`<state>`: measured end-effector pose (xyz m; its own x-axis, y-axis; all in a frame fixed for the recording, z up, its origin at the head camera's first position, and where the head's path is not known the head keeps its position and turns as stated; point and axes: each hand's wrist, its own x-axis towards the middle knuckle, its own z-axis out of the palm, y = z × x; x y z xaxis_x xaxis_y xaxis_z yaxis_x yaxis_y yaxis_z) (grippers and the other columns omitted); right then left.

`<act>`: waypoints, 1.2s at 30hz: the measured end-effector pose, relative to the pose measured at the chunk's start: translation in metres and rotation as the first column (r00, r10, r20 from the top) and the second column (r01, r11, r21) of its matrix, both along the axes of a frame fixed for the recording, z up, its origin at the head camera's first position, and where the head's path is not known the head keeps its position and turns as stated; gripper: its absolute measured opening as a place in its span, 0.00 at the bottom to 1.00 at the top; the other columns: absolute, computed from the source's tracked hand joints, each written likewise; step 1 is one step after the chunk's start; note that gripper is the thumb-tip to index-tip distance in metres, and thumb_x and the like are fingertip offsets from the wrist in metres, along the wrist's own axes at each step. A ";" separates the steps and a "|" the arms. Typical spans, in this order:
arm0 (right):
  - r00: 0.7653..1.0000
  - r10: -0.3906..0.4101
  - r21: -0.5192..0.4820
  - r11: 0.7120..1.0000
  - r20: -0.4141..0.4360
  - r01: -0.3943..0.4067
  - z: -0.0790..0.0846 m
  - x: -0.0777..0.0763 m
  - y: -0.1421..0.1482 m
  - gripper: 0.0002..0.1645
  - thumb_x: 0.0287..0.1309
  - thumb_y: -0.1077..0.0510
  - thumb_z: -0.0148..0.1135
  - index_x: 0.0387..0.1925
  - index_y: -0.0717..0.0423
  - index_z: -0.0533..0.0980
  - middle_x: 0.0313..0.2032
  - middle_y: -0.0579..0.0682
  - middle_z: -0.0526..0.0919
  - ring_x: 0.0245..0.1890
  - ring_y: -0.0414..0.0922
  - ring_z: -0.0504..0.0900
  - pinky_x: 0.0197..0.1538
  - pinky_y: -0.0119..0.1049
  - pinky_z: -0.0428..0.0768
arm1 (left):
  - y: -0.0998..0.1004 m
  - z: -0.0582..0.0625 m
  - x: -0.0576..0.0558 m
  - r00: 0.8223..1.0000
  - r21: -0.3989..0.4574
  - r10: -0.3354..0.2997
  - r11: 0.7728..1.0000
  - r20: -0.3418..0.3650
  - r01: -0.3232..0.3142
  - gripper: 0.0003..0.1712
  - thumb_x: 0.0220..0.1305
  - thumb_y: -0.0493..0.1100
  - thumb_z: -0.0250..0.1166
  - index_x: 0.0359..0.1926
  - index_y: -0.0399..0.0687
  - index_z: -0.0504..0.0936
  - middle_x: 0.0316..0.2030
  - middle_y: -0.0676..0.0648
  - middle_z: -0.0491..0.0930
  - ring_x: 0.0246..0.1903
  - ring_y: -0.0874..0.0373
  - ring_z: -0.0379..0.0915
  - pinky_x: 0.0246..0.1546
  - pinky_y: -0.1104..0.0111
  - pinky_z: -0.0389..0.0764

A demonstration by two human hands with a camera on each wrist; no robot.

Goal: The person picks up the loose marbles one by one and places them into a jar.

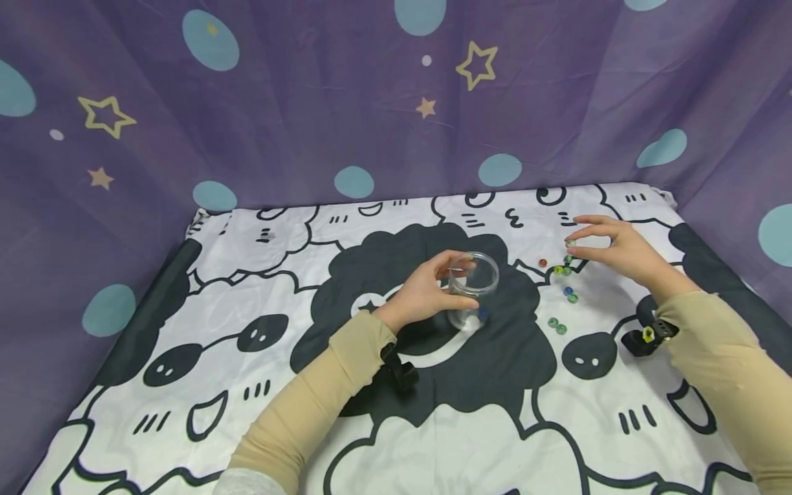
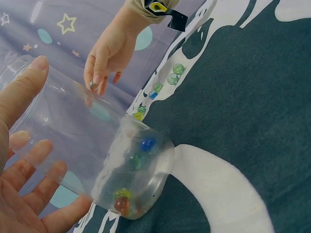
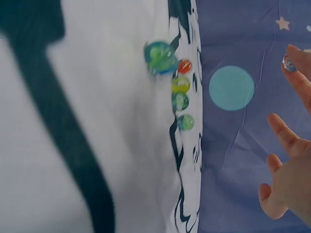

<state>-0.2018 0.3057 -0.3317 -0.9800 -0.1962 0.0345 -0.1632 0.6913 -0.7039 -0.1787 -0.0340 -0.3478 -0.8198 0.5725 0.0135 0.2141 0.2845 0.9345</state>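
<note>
A clear, lidless jar (image 1: 473, 289) stands mouth up on the dark patch of the cloth. My left hand (image 1: 421, 294) grips its upper part, the thumb on the near side and the fingers round the far side. Several marbles lie at the jar's bottom, among them a blue marble (image 2: 147, 143) and a reddish marble (image 2: 122, 204). Above the cloth to the right, my right hand (image 1: 628, 256) pinches a clear marble (image 3: 289, 63) between thumb and finger. Below that hand are loose marbles: a red one (image 1: 542, 262), a yellow one (image 1: 558, 270), a blue one (image 1: 568, 291) and several green ones.
A black-and-white cartoon cloth (image 1: 433, 447) covers the table. Behind and at both sides hangs a purple curtain (image 1: 309, 103) with stars and blue spots. Two green marbles (image 1: 557, 326) lie nearest the jar's right side.
</note>
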 end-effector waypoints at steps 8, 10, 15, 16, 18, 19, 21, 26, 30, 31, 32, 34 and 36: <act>0.996 0.062 -0.016 0.998 -0.059 -0.063 0.004 0.003 -0.011 0.20 0.54 0.60 0.68 0.47 0.67 0.79 0.65 0.63 0.64 0.68 0.64 0.54 0.66 0.67 0.53 | -0.001 -0.001 0.000 1.000 -0.002 -0.007 1.000 -0.006 0.007 0.40 0.51 0.38 0.73 0.64 0.52 0.67 0.61 0.46 0.71 0.61 0.52 0.67 0.59 0.65 0.75; 0.995 0.067 -0.022 0.997 -0.070 -0.069 0.006 0.004 -0.014 0.19 0.54 0.60 0.68 0.46 0.67 0.80 0.65 0.63 0.65 0.68 0.64 0.55 0.65 0.67 0.53 | -0.001 -0.001 0.000 1.000 0.002 -0.010 1.000 -0.003 0.010 0.40 0.51 0.38 0.73 0.65 0.51 0.66 0.62 0.44 0.71 0.62 0.51 0.67 0.59 0.64 0.75; 0.994 0.064 -0.028 0.997 -0.092 -0.067 0.010 0.009 -0.022 0.20 0.53 0.59 0.69 0.46 0.65 0.80 0.65 0.61 0.65 0.68 0.63 0.54 0.65 0.67 0.53 | -0.001 -0.002 -0.001 1.000 0.015 -0.013 1.000 0.001 0.013 0.39 0.51 0.37 0.73 0.64 0.51 0.67 0.62 0.43 0.70 0.62 0.50 0.66 0.60 0.64 0.74; 0.993 0.063 -0.027 0.997 -0.096 -0.066 0.011 0.009 -0.024 0.19 0.53 0.58 0.69 0.46 0.65 0.80 0.65 0.60 0.66 0.68 0.63 0.54 0.65 0.67 0.53 | -0.001 -0.002 -0.001 1.000 0.016 -0.013 1.000 0.000 0.013 0.39 0.51 0.37 0.73 0.64 0.51 0.67 0.62 0.44 0.70 0.62 0.50 0.66 0.60 0.64 0.74; 0.992 0.063 -0.025 0.997 -0.107 -0.066 0.013 0.010 -0.027 0.19 0.53 0.58 0.69 0.45 0.64 0.81 0.64 0.59 0.66 0.68 0.64 0.53 0.65 0.67 0.51 | 0.000 -0.002 -0.001 1.000 0.018 -0.014 1.000 0.000 0.014 0.39 0.52 0.37 0.73 0.64 0.50 0.67 0.62 0.44 0.70 0.62 0.51 0.66 0.60 0.64 0.74; 0.992 0.064 -0.024 0.997 -0.110 -0.067 0.014 0.011 -0.029 0.18 0.53 0.58 0.69 0.45 0.64 0.81 0.64 0.59 0.66 0.68 0.64 0.53 0.65 0.67 0.51 | 0.000 -0.002 -0.001 1.000 0.020 -0.015 1.000 0.000 0.015 0.39 0.52 0.37 0.73 0.64 0.50 0.67 0.62 0.43 0.70 0.62 0.50 0.66 0.60 0.64 0.74; 0.991 0.065 -0.027 0.997 -0.119 -0.069 0.017 0.012 -0.033 0.18 0.53 0.58 0.69 0.44 0.63 0.81 0.64 0.58 0.67 0.68 0.64 0.52 0.65 0.67 0.50 | 0.000 -0.002 -0.001 1.000 0.025 -0.017 1.000 0.000 0.017 0.39 0.51 0.37 0.73 0.64 0.50 0.67 0.62 0.43 0.70 0.62 0.49 0.66 0.60 0.63 0.74; 0.988 0.078 -0.039 0.996 -0.137 -0.084 0.022 0.015 -0.042 0.16 0.52 0.59 0.70 0.43 0.63 0.82 0.64 0.57 0.67 0.68 0.64 0.51 0.64 0.67 0.51 | -0.001 -0.003 -0.001 1.000 0.031 -0.018 0.999 -0.004 0.018 0.39 0.51 0.36 0.73 0.64 0.49 0.67 0.62 0.43 0.70 0.62 0.48 0.66 0.60 0.62 0.74; 0.985 0.097 -0.043 0.994 -0.146 -0.104 0.026 0.016 -0.047 0.16 0.51 0.59 0.70 0.42 0.62 0.82 0.65 0.56 0.67 0.68 0.62 0.51 0.64 0.67 0.51 | 0.000 -0.003 -0.001 1.000 0.025 -0.009 1.000 -0.014 0.009 0.40 0.51 0.36 0.73 0.64 0.49 0.67 0.61 0.44 0.71 0.61 0.50 0.67 0.59 0.63 0.75; 0.983 0.103 -0.042 0.993 -0.153 -0.110 0.027 0.017 -0.048 0.15 0.51 0.59 0.70 0.42 0.62 0.82 0.65 0.56 0.67 0.68 0.62 0.51 0.64 0.67 0.51 | 0.000 -0.003 -0.001 1.000 0.022 -0.006 1.000 -0.015 0.006 0.40 0.51 0.37 0.73 0.64 0.50 0.67 0.61 0.45 0.72 0.61 0.51 0.67 0.59 0.64 0.75; 0.982 0.107 -0.041 0.993 -0.157 -0.115 0.028 0.017 -0.049 0.15 0.51 0.60 0.70 0.41 0.62 0.82 0.64 0.56 0.67 0.68 0.61 0.51 0.64 0.67 0.51 | 0.000 -0.003 -0.001 1.000 0.019 -0.005 1.000 -0.017 0.005 0.40 0.51 0.37 0.73 0.64 0.50 0.67 0.61 0.45 0.72 0.61 0.51 0.68 0.59 0.64 0.75; 0.979 0.117 -0.038 0.991 -0.167 -0.125 0.029 0.018 -0.051 0.14 0.51 0.60 0.70 0.41 0.61 0.83 0.64 0.56 0.67 0.68 0.61 0.51 0.64 0.67 0.50 | 0.000 -0.003 -0.002 1.000 0.016 -0.004 1.000 -0.020 0.004 0.39 0.51 0.37 0.73 0.64 0.50 0.67 0.60 0.46 0.72 0.60 0.52 0.68 0.58 0.64 0.75; 0.976 0.127 -0.036 0.990 -0.176 -0.135 0.031 0.019 -0.054 0.13 0.51 0.61 0.70 0.40 0.61 0.83 0.64 0.56 0.67 0.68 0.61 0.52 0.64 0.66 0.50 | 0.000 -0.003 -0.002 1.000 0.014 -0.002 1.000 -0.021 0.002 0.39 0.51 0.37 0.73 0.64 0.50 0.67 0.60 0.47 0.73 0.60 0.53 0.68 0.58 0.64 0.75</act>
<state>-0.1829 0.2515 -0.3012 -0.9244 -0.3164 0.2131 -0.3718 0.6225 -0.6886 -0.1802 -0.0343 -0.3505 -0.8179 0.5740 0.0387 0.2343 0.2709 0.9337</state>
